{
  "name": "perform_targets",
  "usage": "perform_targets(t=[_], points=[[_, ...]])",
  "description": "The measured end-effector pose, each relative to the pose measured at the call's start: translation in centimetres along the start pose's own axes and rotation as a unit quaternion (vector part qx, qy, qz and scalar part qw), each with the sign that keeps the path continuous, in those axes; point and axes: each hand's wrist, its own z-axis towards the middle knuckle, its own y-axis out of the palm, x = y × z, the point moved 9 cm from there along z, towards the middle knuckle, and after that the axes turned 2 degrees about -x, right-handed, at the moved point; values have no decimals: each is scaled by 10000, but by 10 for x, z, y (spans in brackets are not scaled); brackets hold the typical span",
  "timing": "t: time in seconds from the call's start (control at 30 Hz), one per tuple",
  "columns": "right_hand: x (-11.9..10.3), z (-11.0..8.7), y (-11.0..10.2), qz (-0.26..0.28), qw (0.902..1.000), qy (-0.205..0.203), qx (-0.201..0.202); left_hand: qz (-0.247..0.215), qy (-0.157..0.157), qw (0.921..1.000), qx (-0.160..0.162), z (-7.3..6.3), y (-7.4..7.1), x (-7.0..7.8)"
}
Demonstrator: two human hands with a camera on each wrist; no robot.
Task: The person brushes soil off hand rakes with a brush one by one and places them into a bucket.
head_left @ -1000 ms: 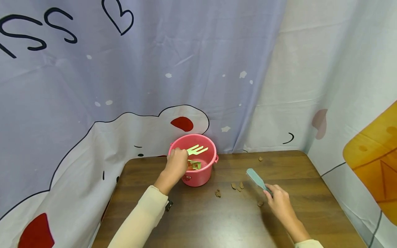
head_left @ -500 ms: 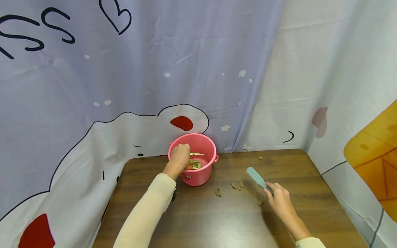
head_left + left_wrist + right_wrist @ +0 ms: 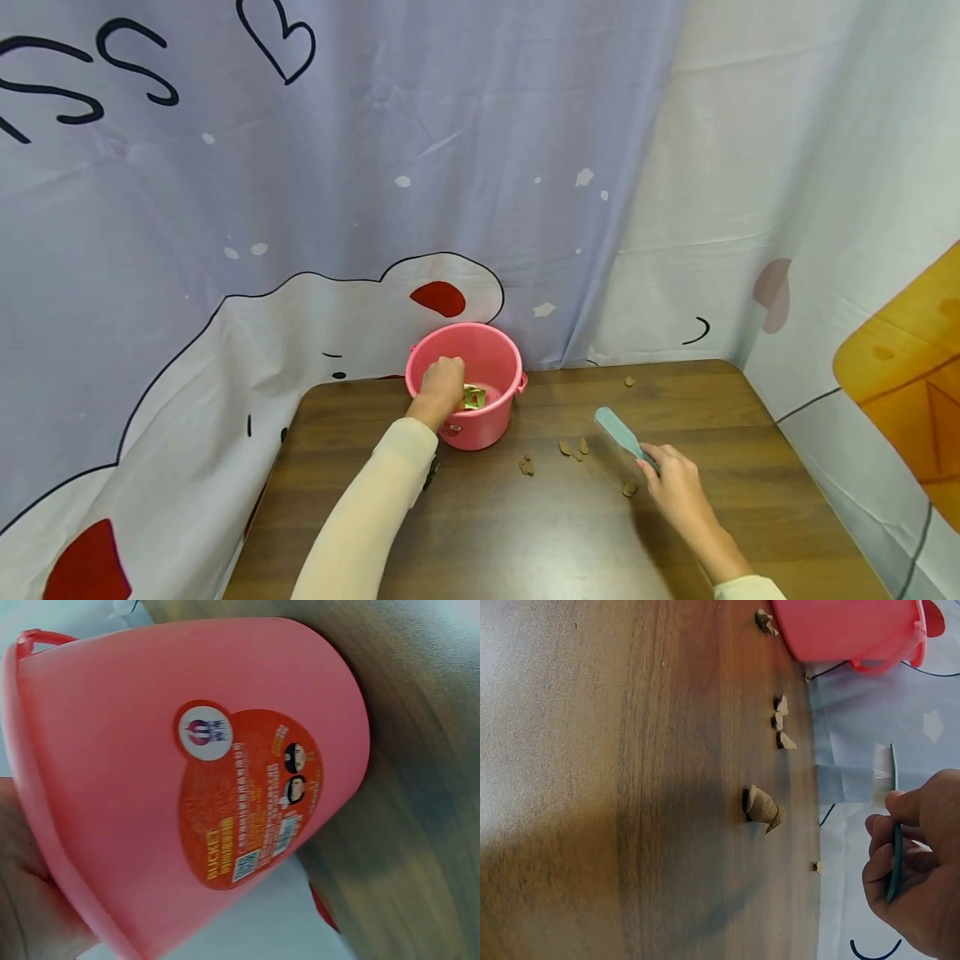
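My left hand (image 3: pixel 442 385) reaches over the near left rim of a pink bucket (image 3: pixel 480 429) and down inside it. Its fingertips are hidden, and the light green fork seen with it earlier does not show now. Beside the hand, inside the bucket, a green and red piece (image 3: pixel 474 397) is visible. In the left wrist view, the bucket wall (image 3: pixel 135 765) with its red label hides the fingers. My right hand (image 3: pixel 673 483) grips the handle of a blue-green brush (image 3: pixel 618 428), held above the table with its pale bristles (image 3: pixel 883 772) facing away from the palm.
Brown flakes lie scattered on the wooden table (image 3: pixel 510 533): a clump (image 3: pixel 527 466) near the bucket, a small group (image 3: pixel 574 450) right of it, a curled piece (image 3: pixel 761 806) below the brush, and one (image 3: pixel 629 382) at the back. A printed curtain (image 3: pixel 360 317) hangs behind.
The left hand has moved slightly right and down into the bucket. The fork's tines, first seen flat, then edge-on, have gone out of sight. The right hand and brush stay almost still.
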Motion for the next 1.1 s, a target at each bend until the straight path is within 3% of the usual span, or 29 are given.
perform_targets(t=[0.23,0.57,0.73,0.93,1.1], points=[[1,-3,4,-6,10000,12,-58,32,-5,9998,-179,5,14,2],[6,-6,5,57,9997,210,-89,-160,-131,9988,-452,8,21,1],[8,-12,5,168,9987,415,-244,-199,-121,9986,-471,5,20,1],[9,-21,3,173,9990,373,-167,-171,-53,9990,-420,0,15,2],[13,-31,-1,157,9982,574,-115,-150,46,9993,-326,-4,9,4]])
